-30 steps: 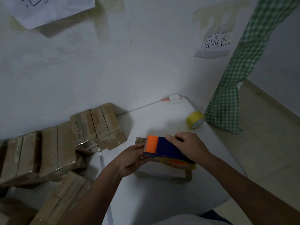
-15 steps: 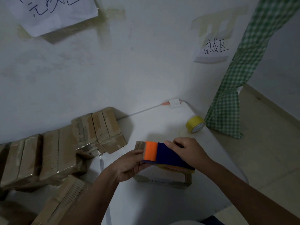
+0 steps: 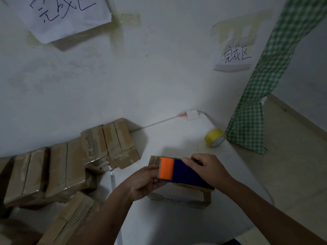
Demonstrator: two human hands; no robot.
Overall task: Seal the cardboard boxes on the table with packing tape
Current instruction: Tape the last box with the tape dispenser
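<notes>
Box: a small cardboard box (image 3: 178, 197) sits on the white table (image 3: 177, 225), under both hands
Tape tool: blue and orange tape tool (image 3: 178, 171) lies on top of the box
Right hand (image 3: 208, 169): fingers curled round the tape tool; holding it
Left hand (image 3: 143, 183): fingers grip the box's left end, by the orange part
Other boxes: taped boxes (image 3: 109, 144) piled at the left by the wall
Yellow tape roll (image 3: 215, 137): near the table's far right edge; well apart from the hands

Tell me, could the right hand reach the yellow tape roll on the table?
Probably yes. The yellow tape roll lies on bare table just beyond the right hand, nothing between them, but that hand now grips the tape dispenser.
</notes>
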